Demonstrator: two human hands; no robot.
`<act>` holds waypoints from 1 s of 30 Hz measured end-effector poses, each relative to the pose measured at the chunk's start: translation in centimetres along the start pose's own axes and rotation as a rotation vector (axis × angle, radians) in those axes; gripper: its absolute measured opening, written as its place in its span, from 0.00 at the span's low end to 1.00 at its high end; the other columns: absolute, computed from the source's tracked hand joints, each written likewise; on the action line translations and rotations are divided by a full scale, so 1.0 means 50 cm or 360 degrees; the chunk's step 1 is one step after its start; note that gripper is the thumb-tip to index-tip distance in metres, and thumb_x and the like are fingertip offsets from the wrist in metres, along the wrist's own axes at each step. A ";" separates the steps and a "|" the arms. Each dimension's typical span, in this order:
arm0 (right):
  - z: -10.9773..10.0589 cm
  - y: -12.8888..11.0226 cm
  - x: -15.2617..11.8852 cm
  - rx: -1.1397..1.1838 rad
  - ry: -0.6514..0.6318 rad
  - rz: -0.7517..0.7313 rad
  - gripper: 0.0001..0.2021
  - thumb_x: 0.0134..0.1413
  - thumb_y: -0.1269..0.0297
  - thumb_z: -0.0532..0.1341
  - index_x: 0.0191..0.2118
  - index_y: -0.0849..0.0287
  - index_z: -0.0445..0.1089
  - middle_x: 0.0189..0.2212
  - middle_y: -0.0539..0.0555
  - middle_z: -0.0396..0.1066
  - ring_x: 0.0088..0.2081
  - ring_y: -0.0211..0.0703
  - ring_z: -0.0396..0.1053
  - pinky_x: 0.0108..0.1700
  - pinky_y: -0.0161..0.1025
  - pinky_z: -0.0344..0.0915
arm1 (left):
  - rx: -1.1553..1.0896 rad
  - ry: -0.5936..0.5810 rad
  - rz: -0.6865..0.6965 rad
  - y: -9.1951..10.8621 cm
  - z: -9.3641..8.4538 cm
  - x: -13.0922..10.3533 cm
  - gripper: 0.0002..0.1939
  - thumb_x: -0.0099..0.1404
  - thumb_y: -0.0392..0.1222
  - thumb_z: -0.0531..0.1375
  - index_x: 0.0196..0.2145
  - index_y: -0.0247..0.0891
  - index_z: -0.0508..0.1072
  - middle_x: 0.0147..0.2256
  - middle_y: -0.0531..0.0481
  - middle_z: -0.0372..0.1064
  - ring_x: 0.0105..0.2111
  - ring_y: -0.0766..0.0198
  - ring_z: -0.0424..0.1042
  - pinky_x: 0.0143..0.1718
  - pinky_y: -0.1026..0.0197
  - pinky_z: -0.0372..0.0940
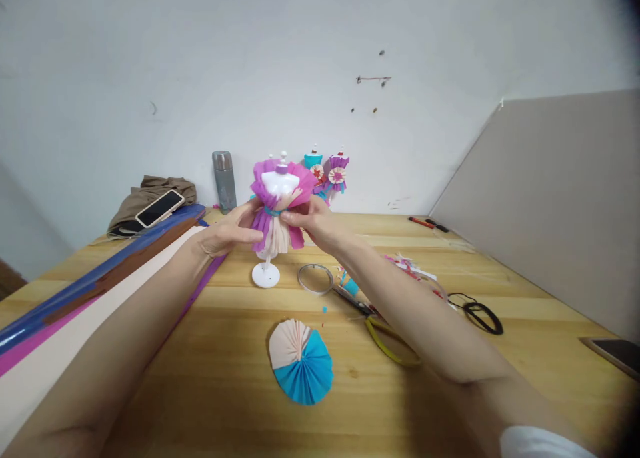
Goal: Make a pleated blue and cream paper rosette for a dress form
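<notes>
A small white dress form [280,182] wears a crepe-paper dress [300,173] in purple, pink and cream, tied at the waist with a blue strip [273,212]. My left hand [234,231] is closed round the dress's left side, fingers behind it and thumb in front. On the right side, my right hand [316,222] grips the dress at the waist, its thumb by the blue strip. I cannot tell whether the form's round base [265,275] touches the table. Nearer me lies a pleated paper fan circle [304,368], part cream and part blue.
Two dressed forms [313,161] stand by the wall. Scissors [387,341], a tape ring [315,279], paper scraps [407,266] and a black cord [484,317] lie rightward. Leftward are paper sheets [100,318], a phone [160,208], brown cloth [150,195] and a grey flask [224,183].
</notes>
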State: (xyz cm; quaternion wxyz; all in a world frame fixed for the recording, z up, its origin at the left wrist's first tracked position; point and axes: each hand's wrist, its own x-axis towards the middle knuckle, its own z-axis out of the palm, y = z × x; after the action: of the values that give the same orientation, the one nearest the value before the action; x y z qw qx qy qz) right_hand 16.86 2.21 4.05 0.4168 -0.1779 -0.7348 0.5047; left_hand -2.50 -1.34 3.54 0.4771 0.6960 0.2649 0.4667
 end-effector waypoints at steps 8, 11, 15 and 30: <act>-0.023 0.052 0.012 0.0270 0.0071 -0.0031 0.17 0.37 0.58 0.72 0.36 0.58 0.73 0.34 0.52 0.77 0.39 0.46 0.74 0.47 0.44 0.69 | 0.0255 0.0405 -0.0081 -0.021 0.019 0.026 0.20 0.47 0.48 0.70 0.36 0.33 0.78 0.33 0.43 0.77 0.36 0.50 0.75 0.36 0.54 0.68; -0.015 0.060 0.007 0.0219 0.0080 -0.0059 0.18 0.40 0.56 0.71 0.38 0.57 0.74 0.36 0.53 0.77 0.43 0.48 0.74 0.49 0.44 0.68 | 0.0332 0.0558 -0.0050 -0.017 0.035 0.027 0.15 0.46 0.46 0.70 0.29 0.33 0.77 0.26 0.47 0.75 0.31 0.54 0.74 0.33 0.56 0.67; -0.008 0.069 -0.003 0.0043 0.0176 -0.0165 0.16 0.45 0.55 0.69 0.40 0.57 0.72 0.40 0.54 0.77 0.46 0.48 0.73 0.49 0.45 0.68 | 0.0396 0.0631 -0.0056 -0.015 0.041 0.028 0.14 0.45 0.45 0.69 0.28 0.32 0.77 0.26 0.47 0.75 0.28 0.57 0.73 0.33 0.56 0.67; -0.026 0.092 -0.013 -0.0342 0.0190 -0.0337 0.26 0.42 0.44 0.70 0.43 0.57 0.73 0.44 0.57 0.75 0.45 0.50 0.72 0.50 0.48 0.67 | 0.0323 0.0717 -0.0022 -0.027 0.043 0.031 0.13 0.46 0.44 0.68 0.28 0.32 0.77 0.26 0.49 0.75 0.28 0.59 0.71 0.33 0.58 0.64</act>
State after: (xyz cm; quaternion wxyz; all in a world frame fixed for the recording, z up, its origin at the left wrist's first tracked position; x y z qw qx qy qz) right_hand 17.53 4.51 -0.12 0.4890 -0.1727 -0.7731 0.3652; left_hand 0.20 -0.44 2.66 0.3369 0.6169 0.4149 0.5777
